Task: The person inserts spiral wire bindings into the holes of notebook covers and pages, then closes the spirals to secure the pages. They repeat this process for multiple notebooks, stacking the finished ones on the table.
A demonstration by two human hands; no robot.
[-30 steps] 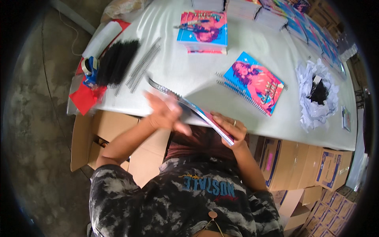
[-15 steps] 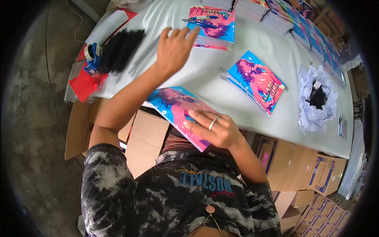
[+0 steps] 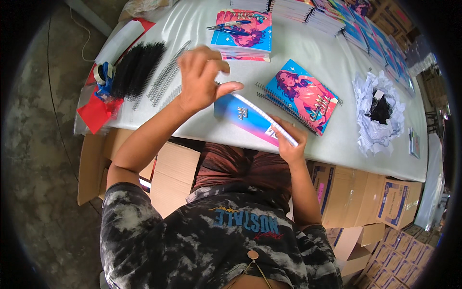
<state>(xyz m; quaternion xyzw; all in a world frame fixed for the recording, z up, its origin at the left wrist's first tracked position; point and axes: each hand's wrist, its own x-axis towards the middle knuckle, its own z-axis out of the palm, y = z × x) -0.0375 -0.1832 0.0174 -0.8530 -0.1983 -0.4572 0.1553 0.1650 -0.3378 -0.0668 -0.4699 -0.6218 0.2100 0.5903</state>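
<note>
One blue-pink notebook (image 3: 248, 120) gripped in right hand (image 3: 292, 149); far end partly hidden behind left hand (image 3: 202, 77), loosely uncurled, blurred.

The closed notebook (image 3: 246, 119), its cover blue fading to pink, tilts steeply near the surface's (image 3: 337, 151) front edge, page edges uppermost.

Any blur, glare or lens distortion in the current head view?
Head view: motion blur on the bare left hand and the rectangular blue-and-pink paper notebook in the bare right hand; head view: pale sheen on the white satiny tablecloth; head view: fisheye bending its front edge, dark corners.
</note>
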